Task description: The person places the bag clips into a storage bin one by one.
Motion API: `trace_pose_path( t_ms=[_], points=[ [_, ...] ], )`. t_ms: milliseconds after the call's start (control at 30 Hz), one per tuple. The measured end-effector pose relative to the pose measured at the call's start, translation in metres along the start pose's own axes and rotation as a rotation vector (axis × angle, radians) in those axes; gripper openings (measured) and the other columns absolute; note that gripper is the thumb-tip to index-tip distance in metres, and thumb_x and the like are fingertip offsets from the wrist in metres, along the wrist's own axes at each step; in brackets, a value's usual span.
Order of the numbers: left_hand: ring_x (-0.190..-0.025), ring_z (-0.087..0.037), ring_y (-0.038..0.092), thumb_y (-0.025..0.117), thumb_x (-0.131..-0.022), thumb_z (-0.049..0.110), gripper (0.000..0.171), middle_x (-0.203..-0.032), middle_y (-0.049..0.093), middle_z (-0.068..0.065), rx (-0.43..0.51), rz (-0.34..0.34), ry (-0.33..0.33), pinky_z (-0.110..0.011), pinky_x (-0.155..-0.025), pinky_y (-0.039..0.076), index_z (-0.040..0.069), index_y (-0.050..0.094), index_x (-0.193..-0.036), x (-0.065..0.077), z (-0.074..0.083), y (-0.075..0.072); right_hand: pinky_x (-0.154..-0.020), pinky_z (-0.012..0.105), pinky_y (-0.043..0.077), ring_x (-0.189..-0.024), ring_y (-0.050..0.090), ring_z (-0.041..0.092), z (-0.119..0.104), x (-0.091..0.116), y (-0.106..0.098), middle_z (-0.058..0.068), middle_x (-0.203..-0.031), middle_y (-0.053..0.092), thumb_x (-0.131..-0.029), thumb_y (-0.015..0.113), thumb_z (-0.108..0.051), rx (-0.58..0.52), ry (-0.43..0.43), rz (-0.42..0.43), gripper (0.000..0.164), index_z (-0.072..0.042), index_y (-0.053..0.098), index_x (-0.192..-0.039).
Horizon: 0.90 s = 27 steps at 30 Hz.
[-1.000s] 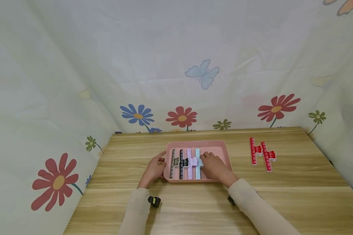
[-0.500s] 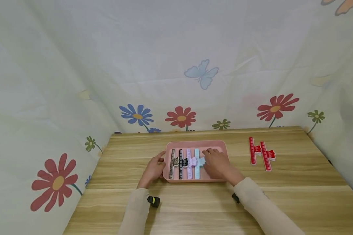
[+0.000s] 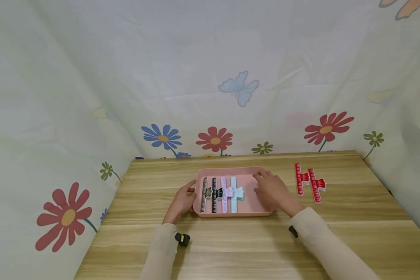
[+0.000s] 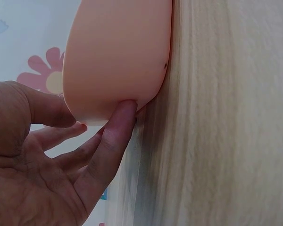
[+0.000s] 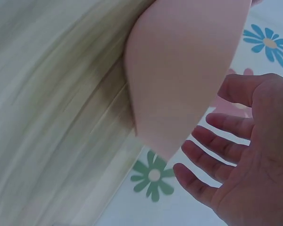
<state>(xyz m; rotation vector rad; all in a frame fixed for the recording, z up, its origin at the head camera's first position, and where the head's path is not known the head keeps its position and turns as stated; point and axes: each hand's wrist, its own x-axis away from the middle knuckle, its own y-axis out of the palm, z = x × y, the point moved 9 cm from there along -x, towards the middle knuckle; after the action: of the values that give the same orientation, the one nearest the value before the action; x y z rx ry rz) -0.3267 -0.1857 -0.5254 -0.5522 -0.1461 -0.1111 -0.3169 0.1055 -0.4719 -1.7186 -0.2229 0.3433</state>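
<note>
A pink tray (image 3: 252, 213) lies on the table. In its left part stand side by side a brown piano-key page clip (image 3: 204, 194), a black one, a lilac clip (image 3: 224, 194) and a light blue clip (image 3: 234, 194). At the tray's left end my left hand (image 3: 182, 200) holds the rim; the left wrist view shows thumb and fingers on either side of the tray wall (image 4: 118, 52). My right hand (image 3: 273, 190) is over the tray's right part, holding nothing. Its fingers are loosely bent and spread in the right wrist view, beside the tray's outer wall (image 5: 179, 61).
To the right of the tray, two red page clips (image 3: 298, 179) lie close together on the wooden table (image 3: 231, 249). A pale cloth backdrop (image 3: 182, 77) printed with flowers rises behind and at the sides.
My right hand has let go of the light blue clip and moved right, away from it. My left hand has stayed at the tray's left end.
</note>
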Motion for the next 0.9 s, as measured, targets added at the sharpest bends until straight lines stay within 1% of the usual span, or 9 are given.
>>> trace_pose_path(
  t_ms=[100, 200, 433, 600, 733, 900],
  points=[
    [-0.08, -0.022, 0.066, 0.048, -0.098, 0.008, 0.056, -0.133, 0.056, -0.025, -0.004, -0.001, -0.001, -0.032, -0.05, 0.057, 0.016, 0.037, -0.152, 0.0, 0.0, 0.0, -0.099, 0.059, 0.048, -0.128, 0.051, 0.039, 0.012, 0.002, -0.002, 0.017, -0.142, 0.052, -0.092, 0.067, -0.03, -0.005, 0.008, 0.007, 0.054, -0.005, 0.053, -0.138],
    [-0.08, -0.022, 0.066, 0.048, -0.098, 0.008, 0.056, -0.133, 0.056, -0.025, -0.006, -0.003, 0.0, -0.031, -0.05, 0.057, 0.016, 0.037, -0.152, 0.0, 0.0, -0.001, -0.1, 0.062, 0.046, -0.128, 0.05, 0.041, 0.024, 0.004, -0.005, 0.019, -0.139, 0.054, -0.092, 0.067, -0.028, -0.007, 0.016, 0.01, 0.053, -0.004, 0.053, -0.138],
    [-0.077, -0.021, 0.066, 0.048, -0.098, 0.008, 0.056, -0.133, 0.056, -0.026, -0.006, -0.006, 0.006, -0.031, -0.05, 0.056, 0.016, 0.038, -0.152, 0.001, 0.0, -0.001, -0.101, 0.064, 0.044, -0.127, 0.05, 0.042, 0.052, 0.011, -0.015, 0.021, -0.135, 0.055, -0.095, 0.061, -0.025, -0.025, 0.043, 0.022, 0.048, -0.003, 0.053, -0.137],
    [-0.078, -0.021, 0.066, 0.048, -0.098, 0.008, 0.056, -0.133, 0.056, -0.025, -0.005, -0.001, 0.003, -0.031, -0.049, 0.056, 0.017, 0.038, -0.152, 0.0, -0.001, -0.001, -0.098, 0.064, 0.045, -0.122, 0.052, 0.044, 0.065, 0.018, -0.025, 0.024, -0.132, 0.056, -0.094, 0.061, -0.021, -0.044, 0.033, 0.054, 0.046, 0.001, 0.054, -0.135],
    [-0.078, -0.021, 0.066, 0.048, -0.098, 0.008, 0.056, -0.133, 0.056, -0.025, -0.004, 0.0, 0.004, -0.03, -0.049, 0.056, 0.016, 0.038, -0.152, 0.001, -0.001, -0.001, -0.095, 0.064, 0.046, -0.118, 0.054, 0.044, 0.076, 0.023, -0.031, 0.025, -0.13, 0.056, -0.094, 0.062, -0.02, -0.031, 0.036, 0.073, 0.047, 0.002, 0.054, -0.134],
    [-0.078, -0.021, 0.066, 0.049, -0.098, 0.007, 0.056, -0.132, 0.056, -0.026, -0.003, -0.003, 0.005, -0.031, -0.049, 0.056, 0.015, 0.038, -0.152, 0.002, 0.001, 0.0, -0.094, 0.063, 0.047, -0.118, 0.054, 0.046, 0.086, 0.028, -0.04, 0.026, -0.128, 0.057, -0.093, 0.063, -0.019, -0.008, 0.029, 0.086, 0.047, 0.003, 0.054, -0.133]
  ],
)
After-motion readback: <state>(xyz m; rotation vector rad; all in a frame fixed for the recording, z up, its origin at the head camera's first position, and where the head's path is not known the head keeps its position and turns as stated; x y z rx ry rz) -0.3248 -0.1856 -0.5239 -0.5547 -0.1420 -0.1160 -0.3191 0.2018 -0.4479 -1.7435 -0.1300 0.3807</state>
